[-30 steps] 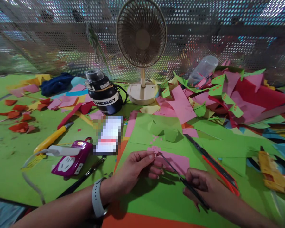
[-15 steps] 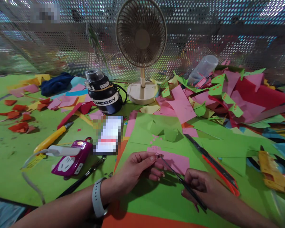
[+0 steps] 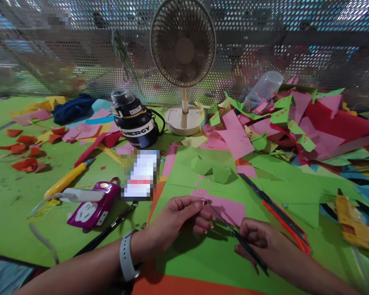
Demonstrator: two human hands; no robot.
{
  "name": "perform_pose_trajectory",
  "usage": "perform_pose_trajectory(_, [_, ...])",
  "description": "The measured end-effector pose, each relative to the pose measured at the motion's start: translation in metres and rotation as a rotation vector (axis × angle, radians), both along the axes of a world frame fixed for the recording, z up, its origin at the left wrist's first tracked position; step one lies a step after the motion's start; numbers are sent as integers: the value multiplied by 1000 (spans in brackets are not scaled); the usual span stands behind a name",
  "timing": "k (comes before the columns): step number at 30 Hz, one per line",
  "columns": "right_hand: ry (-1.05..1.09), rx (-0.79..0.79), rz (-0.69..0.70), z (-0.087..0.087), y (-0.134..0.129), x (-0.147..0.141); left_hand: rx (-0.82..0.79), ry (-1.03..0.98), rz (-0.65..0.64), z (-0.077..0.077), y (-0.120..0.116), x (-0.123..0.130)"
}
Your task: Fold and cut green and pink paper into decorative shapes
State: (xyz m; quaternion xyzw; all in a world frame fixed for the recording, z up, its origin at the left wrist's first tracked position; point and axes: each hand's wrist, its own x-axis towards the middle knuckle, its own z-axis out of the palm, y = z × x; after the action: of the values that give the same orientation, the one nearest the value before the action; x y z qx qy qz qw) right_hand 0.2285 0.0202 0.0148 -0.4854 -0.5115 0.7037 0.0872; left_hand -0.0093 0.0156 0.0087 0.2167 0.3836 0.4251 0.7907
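Observation:
My left hand [image 3: 180,213], wearing a light wristwatch [image 3: 127,256], pinches a tiny pale piece [image 3: 203,201] between thumb and forefinger. Its other fingers curl loosely below. My right hand [image 3: 256,241] is closed around a slim black-handled tool [image 3: 249,250] with a thin metal shaft. The shaft points up and left, its tip meeting the tiny piece at my left fingertips. Beneath lies a pink paper strip [image 3: 230,211] on a green sheet [image 3: 203,258], with small pink bits [image 3: 199,191] scattered beside it. Whether the tip touches the piece, I cannot tell.
A red-and-black utility knife [image 3: 283,217] lies right of the strip, and a yellow glue gun [image 3: 353,223] farther right. Leftward are a phone [image 3: 140,174], a purple device [image 3: 94,205] and a yellow-handled tool [image 3: 66,180]. A fan [image 3: 184,119], bottle [image 3: 137,123] and paper scraps [image 3: 233,133] stand behind.
Almost nothing differs. Both hands, the tiny piece and the tool keep the same place; the view has shifted very slightly.

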Motion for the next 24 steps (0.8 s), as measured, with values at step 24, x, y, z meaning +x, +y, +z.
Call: perform_pose_trajectory(24, [-3, -3, 1, 1, 3, 3, 6, 18, 47, 3, 1, -1])
